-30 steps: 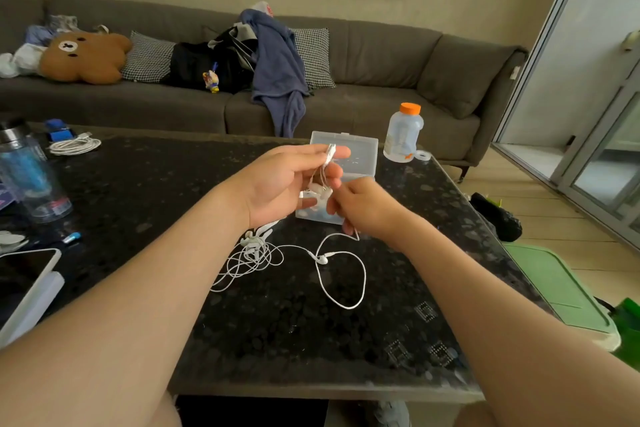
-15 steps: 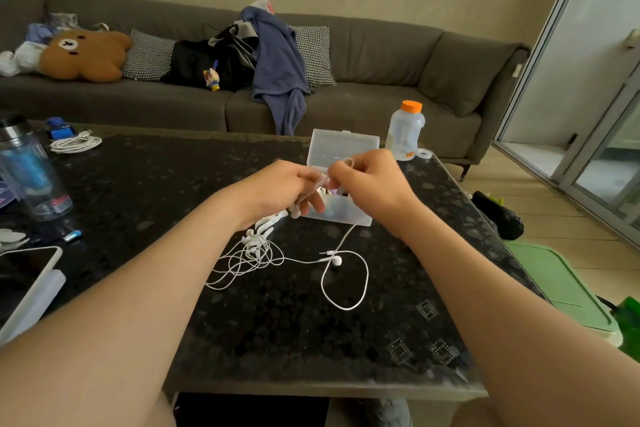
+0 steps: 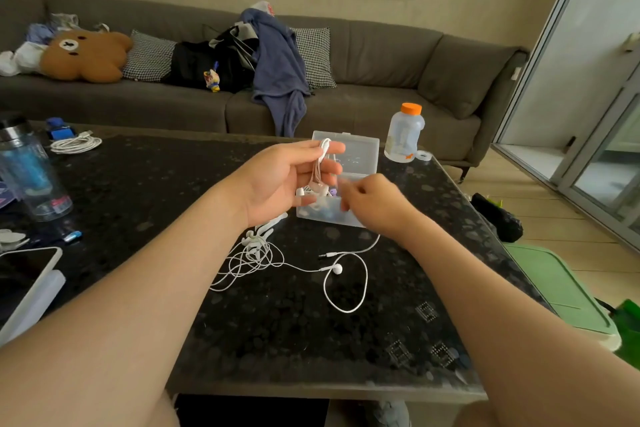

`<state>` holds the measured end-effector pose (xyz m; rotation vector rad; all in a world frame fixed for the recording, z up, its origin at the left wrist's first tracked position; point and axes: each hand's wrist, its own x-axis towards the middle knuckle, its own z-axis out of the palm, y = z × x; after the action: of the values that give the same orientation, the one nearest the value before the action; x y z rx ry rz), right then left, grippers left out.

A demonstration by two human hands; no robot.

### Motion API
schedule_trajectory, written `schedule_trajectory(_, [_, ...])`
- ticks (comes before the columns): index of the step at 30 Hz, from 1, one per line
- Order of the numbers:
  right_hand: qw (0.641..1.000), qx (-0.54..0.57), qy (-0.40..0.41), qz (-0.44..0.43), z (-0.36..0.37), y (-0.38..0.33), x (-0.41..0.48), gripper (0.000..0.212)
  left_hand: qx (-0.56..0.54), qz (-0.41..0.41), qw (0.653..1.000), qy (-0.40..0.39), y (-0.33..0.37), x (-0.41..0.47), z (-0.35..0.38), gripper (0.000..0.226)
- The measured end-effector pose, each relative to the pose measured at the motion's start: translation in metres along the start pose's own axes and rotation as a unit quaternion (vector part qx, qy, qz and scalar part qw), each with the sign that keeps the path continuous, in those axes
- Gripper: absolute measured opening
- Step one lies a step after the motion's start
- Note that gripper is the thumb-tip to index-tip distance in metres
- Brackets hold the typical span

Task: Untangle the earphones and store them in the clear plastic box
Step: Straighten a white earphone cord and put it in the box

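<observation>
Left hand (image 3: 284,180) was up in front of the clear plastic box (image 3: 358,156), fingers (image 3: 334,149) spread and nearly straight, with loops of the earphones (image 3: 320,166) hung over them. Right hand (image 3: 374,204) sat lower and just right of it, fingers curled on the cord that ran up into it from the desk (image 3: 311,340); fingertips were motion-blurred. The rest of the cord lay in one loose loop on the desk, jack plug (image 3: 323,255) beside it, and a second tangle (image 3: 254,253) sat under the left wrist. The box stood open, lid upright, toward the far right of the desk, and its contents were too blurred to identify. The bottle (image 3: 403,135) stood near it at the far right corner, close to the edge. There was open dark surface between the tangle and the near edge. Tumbler (image 3: 31,177), coiled cable (image 3: 74,144) and phone (image 3: 24,274) were well apart on the left. Versus half a second before, the hands had separated: the left opened and lifted, and the right dropped from above the box to beside it.
</observation>
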<state>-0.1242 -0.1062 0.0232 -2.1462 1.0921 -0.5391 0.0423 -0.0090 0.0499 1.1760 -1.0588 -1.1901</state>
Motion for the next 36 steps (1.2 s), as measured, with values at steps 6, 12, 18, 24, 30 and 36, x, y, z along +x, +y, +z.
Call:
schedule_trajectory(6, [0.989,0.011,-0.137,-0.050,0.013,-0.028,-0.012,0.036,0.158,0.016,0.984,0.086,-0.007,0.001,-0.002,0.033])
schedule_trajectory(12, [0.971,0.220,-0.089,-0.035,0.001,-0.039,-0.016,0.031,0.277,0.026,0.958,0.063,-0.015,0.004,-0.006,0.029])
schedule_trajectory(18, [0.962,0.264,0.070,-0.022,-0.008,-0.024,-0.006,0.032,0.162,-0.020,0.987,0.005,-0.007,0.002,-0.006,0.037])
schedule_trajectory(24, [0.977,0.198,0.079,-0.004,0.001,-0.016,-0.001,0.039,0.053,-0.007,0.998,-0.036,-0.003,0.000,0.002,0.037])
schedule_trajectory(30, [0.984,0.151,-0.067,0.073,0.010,-0.024,-0.006,0.031,0.008,0.019,1.000,0.006,-0.003,0.001,0.006,0.033])
schedule_trajectory(36, [0.956,0.196,-0.206,0.066,0.008,-0.032,-0.017,0.032,0.248,0.061,0.959,0.123,-0.018,0.007,-0.004,0.029])
